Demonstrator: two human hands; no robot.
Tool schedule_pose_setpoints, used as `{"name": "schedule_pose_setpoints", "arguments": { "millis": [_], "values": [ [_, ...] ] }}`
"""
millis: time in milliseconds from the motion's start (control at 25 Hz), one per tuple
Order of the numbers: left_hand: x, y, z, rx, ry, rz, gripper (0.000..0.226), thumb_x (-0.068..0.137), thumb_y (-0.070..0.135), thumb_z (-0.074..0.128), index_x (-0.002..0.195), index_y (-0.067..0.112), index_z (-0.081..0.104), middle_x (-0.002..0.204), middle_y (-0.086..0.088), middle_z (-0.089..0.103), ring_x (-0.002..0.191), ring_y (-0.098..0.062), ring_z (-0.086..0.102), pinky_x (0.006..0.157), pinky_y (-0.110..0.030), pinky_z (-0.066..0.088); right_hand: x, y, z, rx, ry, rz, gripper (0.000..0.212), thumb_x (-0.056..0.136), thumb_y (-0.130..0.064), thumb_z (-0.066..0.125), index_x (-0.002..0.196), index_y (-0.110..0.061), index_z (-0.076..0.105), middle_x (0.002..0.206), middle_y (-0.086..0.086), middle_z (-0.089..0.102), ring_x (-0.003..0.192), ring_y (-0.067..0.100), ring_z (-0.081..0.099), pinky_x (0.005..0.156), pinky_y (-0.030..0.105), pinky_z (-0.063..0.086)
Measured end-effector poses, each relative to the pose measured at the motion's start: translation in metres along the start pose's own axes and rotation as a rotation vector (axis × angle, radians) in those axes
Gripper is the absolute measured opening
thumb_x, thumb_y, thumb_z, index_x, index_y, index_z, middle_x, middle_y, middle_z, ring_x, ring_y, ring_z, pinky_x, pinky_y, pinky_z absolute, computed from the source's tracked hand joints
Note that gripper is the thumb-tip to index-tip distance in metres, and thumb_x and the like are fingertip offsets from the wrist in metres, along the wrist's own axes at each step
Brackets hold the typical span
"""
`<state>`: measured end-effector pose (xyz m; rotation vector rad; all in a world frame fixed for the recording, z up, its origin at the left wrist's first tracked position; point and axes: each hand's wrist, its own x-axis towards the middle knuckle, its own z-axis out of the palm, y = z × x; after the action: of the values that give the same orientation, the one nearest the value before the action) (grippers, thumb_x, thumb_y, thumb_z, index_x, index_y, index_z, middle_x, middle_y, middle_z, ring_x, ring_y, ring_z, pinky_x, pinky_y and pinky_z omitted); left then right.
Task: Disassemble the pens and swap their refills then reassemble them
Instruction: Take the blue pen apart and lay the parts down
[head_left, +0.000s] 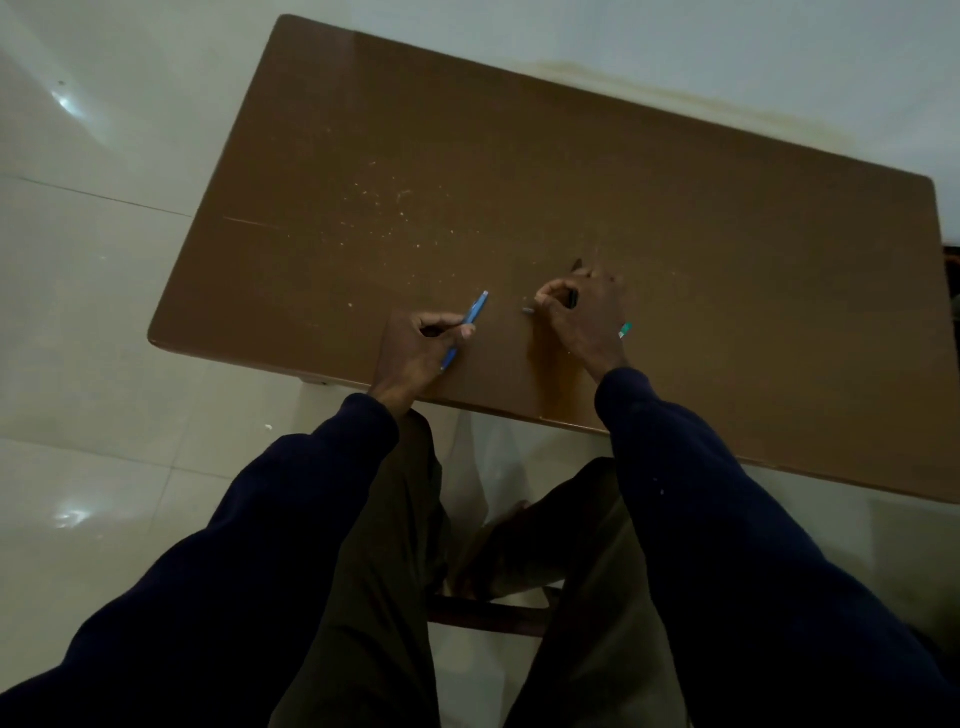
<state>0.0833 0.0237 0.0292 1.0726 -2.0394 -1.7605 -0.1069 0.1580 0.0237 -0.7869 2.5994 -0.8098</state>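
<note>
Left hand (415, 345) is pinched shut on a blue pen (470, 325), thumb + fingertips around its mid-barrel; pen is slanted, pale end toward the table's far side, other end toward the near edge, low over the wood. Right hand (582, 312) is curled closed around a second pen: a teal end (626, 328) pokes out the outer side of the palm, a dark part (571, 297) shows btw thumb + forefinger. Can't tell if that dark bit is a cap, tip section or refill. A tiny grey piece (528, 311) lies on the table just beside the right fingertips, prob. a small pen part; too small to be sure. Handling, as a guess: pens are light, stiff, smooth plastic, so apt to roll or slip. Best held at mid-barrel w/ one hand while the other twists the tip end; refills inside would be thin + bendy, pull straight, don't lever. Small bits could roll off, so keep them away from the near edge. Both hands work near the near edge of a brown wooden table (675, 182), flat, hard, speckled w/ pale flecks toward the middle. Floor (104, 260) is pale glossy tile, light is dim, dark sleeves (727, 493) + knees below.
</note>
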Motion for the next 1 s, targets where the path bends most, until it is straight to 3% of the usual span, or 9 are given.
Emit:
{"name": "schedule_pose_setpoints", "arguments": {
  "millis": [160, 320, 440, 520, 640, 760, 920, 1000],
  "values": [
    [0.007, -0.002, 0.002, 0.032, -0.019, -0.033, 0.029, 0.091, 0.020, 0.074, 0.118, 0.010, 0.073, 0.103, 0.005, 0.071, 0.084, 0.005, 0.066, 0.068, -0.007, 0.051, 0.003, 0.002, 0.019, -0.015, 0.065, 0.036, 0.009, 0.090, -0.034, 0.074, 0.093, -0.027, 0.078, 0.115, 0.000, 0.055, 0.111, 0.018, 0.038, 0.096, 0.030, 0.031],
    [0.014, -0.005, 0.006, 0.054, -0.017, -0.066, 0.031, 0.091, 0.024, 0.074, 0.119, 0.011, 0.073, 0.108, 0.003, 0.071, 0.090, 0.001, 0.065, 0.069, -0.007, 0.052, 0.003, 0.002, 0.025, 0.021, 0.105, 0.016, 0.009, 0.089, -0.032, 0.074, 0.093, -0.026, 0.078, 0.110, -0.005, 0.048, 0.103, 0.008, 0.030, 0.106, 0.038, 0.034],
    [0.019, -0.006, 0.010, 0.053, -0.003, -0.088, 0.032, 0.090, 0.025, 0.075, 0.118, 0.011, 0.074, 0.110, 0.000, 0.073, 0.094, -0.006, 0.068, 0.075, -0.014, 0.056, 0.004, 0.004, 0.023, -0.012, 0.092, 0.026, 0.013, 0.089, -0.035, 0.074, 0.097, -0.026, 0.080, 0.114, -0.002, 0.053, 0.112, 0.019, 0.039, 0.093, 0.029, 0.028],
    [0.019, -0.007, 0.013, 0.066, 0.003, -0.086, 0.031, 0.090, 0.024, 0.076, 0.117, 0.010, 0.074, 0.107, 0.000, 0.074, 0.087, -0.001, 0.068, 0.071, -0.011, 0.055, 0.003, 0.006, 0.022, -0.023, 0.092, 0.028, 0.017, 0.090, -0.036, 0.073, 0.101, -0.025, 0.080, 0.116, 0.000, 0.055, 0.114, 0.022, 0.042, 0.089, 0.027, 0.025],
    [0.020, -0.008, 0.018, 0.083, 0.018, -0.090, 0.028, 0.089, 0.021, 0.077, 0.115, 0.010, 0.074, 0.099, 0.004, 0.072, 0.076, 0.008, 0.066, 0.066, -0.008, 0.053, 0.001, 0.011, 0.018, -0.001, 0.089, 0.035, 0.018, 0.091, -0.036, 0.072, 0.104, -0.025, 0.079, 0.118, 0.001, 0.058, 0.115, 0.023, 0.043, 0.097, 0.037, 0.035],
    [0.022, -0.007, 0.022, 0.091, 0.030, -0.093, 0.027, 0.087, 0.020, 0.079, 0.112, 0.010, 0.075, 0.101, 0.001, 0.074, 0.079, 0.002, 0.068, 0.066, -0.011, 0.055, -0.002, 0.014, 0.016, 0.014, 0.125, 0.031, 0.015, 0.092, -0.033, 0.070, 0.100, -0.024, 0.079, 0.113, 0.001, 0.059, 0.113, 0.022, 0.043, 0.101, 0.045, 0.039],
    [0.025, -0.003, 0.029, 0.123, 0.085, -0.114, 0.025, 0.084, 0.021, 0.082, 0.105, 0.010, 0.077, 0.096, 0.000, 0.073, 0.079, -0.002, 0.067, 0.061, -0.008, 0.052, -0.010, 0.021, 0.011, 0.043, 0.173, -0.001, 0.011, 0.094, -0.031, 0.069, 0.098, -0.025, 0.077, 0.106, -0.002, 0.061, 0.110, 0.021, 0.046, 0.092, 0.022, 0.029],
    [0.027, -0.002, 0.035, 0.141, 0.095, -0.134, 0.024, 0.084, 0.022, 0.082, 0.103, 0.010, 0.076, 0.095, 0.000, 0.073, 0.075, -0.001, 0.065, 0.057, -0.007, 0.050, -0.015, 0.026, 0.009, 0.037, 0.201, -0.006, 0.011, 0.094, -0.031, 0.068, 0.097, -0.024, 0.076, 0.102, -0.004, 0.060, 0.107, 0.016, 0.046, 0.100, 0.025, 0.030]
  ]
}}
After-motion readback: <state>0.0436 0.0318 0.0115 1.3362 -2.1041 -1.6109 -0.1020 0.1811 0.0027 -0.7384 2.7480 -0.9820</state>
